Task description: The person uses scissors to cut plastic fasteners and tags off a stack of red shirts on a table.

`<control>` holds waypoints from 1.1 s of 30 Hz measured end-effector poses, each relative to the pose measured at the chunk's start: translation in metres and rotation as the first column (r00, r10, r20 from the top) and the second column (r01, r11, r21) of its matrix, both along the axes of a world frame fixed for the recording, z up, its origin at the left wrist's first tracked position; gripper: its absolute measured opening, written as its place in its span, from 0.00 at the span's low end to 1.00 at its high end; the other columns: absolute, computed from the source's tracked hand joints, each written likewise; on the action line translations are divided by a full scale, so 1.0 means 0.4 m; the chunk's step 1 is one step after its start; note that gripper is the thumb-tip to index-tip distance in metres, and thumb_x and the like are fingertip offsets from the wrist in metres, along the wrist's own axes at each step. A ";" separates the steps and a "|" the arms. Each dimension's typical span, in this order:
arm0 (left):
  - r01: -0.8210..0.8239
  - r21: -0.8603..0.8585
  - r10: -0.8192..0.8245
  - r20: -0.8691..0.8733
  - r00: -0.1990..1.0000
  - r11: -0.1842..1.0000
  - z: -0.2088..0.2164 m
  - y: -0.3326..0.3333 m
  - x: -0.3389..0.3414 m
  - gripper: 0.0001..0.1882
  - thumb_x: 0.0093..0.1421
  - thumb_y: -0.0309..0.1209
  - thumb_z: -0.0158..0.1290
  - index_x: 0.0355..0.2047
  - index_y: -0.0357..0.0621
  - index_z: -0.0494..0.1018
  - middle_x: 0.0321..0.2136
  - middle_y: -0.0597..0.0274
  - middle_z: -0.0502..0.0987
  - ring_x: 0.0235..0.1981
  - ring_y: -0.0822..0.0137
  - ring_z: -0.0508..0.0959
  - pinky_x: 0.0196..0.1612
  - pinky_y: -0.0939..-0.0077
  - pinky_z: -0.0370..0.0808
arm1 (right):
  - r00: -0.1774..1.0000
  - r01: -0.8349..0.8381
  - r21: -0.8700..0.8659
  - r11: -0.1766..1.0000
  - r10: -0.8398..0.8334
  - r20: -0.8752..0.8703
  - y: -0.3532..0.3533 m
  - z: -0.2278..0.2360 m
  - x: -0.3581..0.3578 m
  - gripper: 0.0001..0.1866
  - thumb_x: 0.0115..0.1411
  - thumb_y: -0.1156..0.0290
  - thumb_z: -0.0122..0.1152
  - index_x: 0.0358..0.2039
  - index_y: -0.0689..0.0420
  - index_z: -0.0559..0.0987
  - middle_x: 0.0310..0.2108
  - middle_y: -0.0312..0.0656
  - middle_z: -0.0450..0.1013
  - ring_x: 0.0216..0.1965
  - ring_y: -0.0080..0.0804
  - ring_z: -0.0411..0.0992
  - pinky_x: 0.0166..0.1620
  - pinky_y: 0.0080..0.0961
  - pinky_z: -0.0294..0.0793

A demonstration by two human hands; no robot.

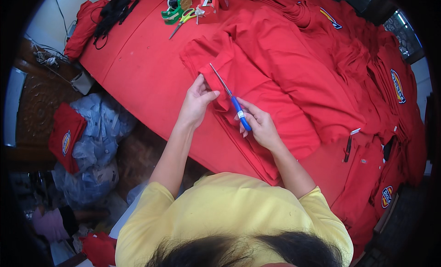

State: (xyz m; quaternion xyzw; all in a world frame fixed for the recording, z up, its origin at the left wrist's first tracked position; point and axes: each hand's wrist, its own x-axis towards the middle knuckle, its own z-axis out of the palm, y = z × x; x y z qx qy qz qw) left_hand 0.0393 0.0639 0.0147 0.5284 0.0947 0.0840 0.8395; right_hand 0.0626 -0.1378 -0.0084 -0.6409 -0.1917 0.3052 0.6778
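A red garment (280, 78) lies spread in loose folds over the red-covered table in front of me. My left hand (197, 101) pinches the edge of its cloth at the near left, thumb apart from the fingertips. In my right hand (258, 124) is a pair of scissors (240, 113) with blue handles, gripped by the handles. Their slim blades look closed and point up and left, lying over the cloth just right of my left fingers. Whether the blade tips touch the fabric I cannot tell.
Yellow-handled scissors (183, 20), a green tape dispenser (172, 14) and a red dispenser (209, 11) stand at the far edge. Piled red garments (390, 106) with patches line the right side. A black pen-like tool (348, 147) lies there. Plastic bags (98, 134) sit at the left.
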 end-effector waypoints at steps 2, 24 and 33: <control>-0.062 -0.154 0.064 0.008 0.998 0.986 -0.006 0.009 0.013 0.19 0.57 0.18 0.48 0.50 0.35 0.67 0.43 0.59 0.74 0.45 0.70 0.73 0.52 0.77 0.68 | 0.998 -0.035 0.045 0.998 0.038 -0.057 -0.003 -0.007 -0.005 0.24 0.64 0.74 0.45 0.61 0.58 0.61 0.36 0.37 0.70 0.28 0.18 0.69 0.26 0.16 0.73; -0.062 0.046 0.064 -0.038 0.997 0.997 -0.003 0.015 0.016 0.13 0.57 0.21 0.53 0.44 0.36 0.74 0.35 0.65 0.77 0.34 0.78 0.74 0.38 0.84 0.70 | 0.753 0.228 -0.204 0.952 -0.040 0.657 -0.008 0.011 -0.031 0.26 0.58 0.71 0.56 0.58 0.60 0.65 0.31 0.46 0.70 0.26 0.36 0.70 0.32 0.29 0.69; -0.053 0.108 0.059 -0.052 0.997 0.993 0.000 0.014 0.012 0.12 0.57 0.22 0.55 0.42 0.35 0.74 0.32 0.67 0.77 0.32 0.79 0.74 0.36 0.85 0.70 | 0.831 0.203 -0.156 0.967 -0.085 0.550 -0.003 -0.004 -0.025 0.24 0.60 0.73 0.52 0.58 0.59 0.65 0.30 0.44 0.70 0.29 0.32 0.70 0.35 0.26 0.70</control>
